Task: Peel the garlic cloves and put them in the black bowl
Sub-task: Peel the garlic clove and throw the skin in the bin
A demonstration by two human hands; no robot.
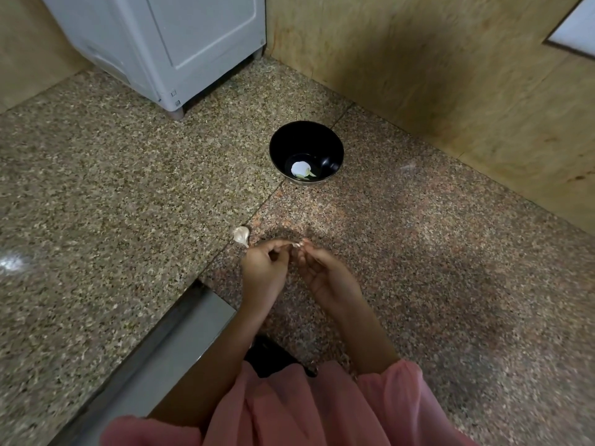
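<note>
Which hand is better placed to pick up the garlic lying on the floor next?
Left, probably. The garlic lies just beside the left hand; the right hand is farther off. Both pinch a clove.

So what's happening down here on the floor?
A person in a pink garment is peeling garlic over a speckled stone floor. The left hand and right hand meet at the fingertips and pinch a small garlic clove between them. A garlic bulb lies on the floor just beyond the left hand. Farther ahead stands the black bowl, with something pale at its bottom, probably garlic already peeled.
</note>
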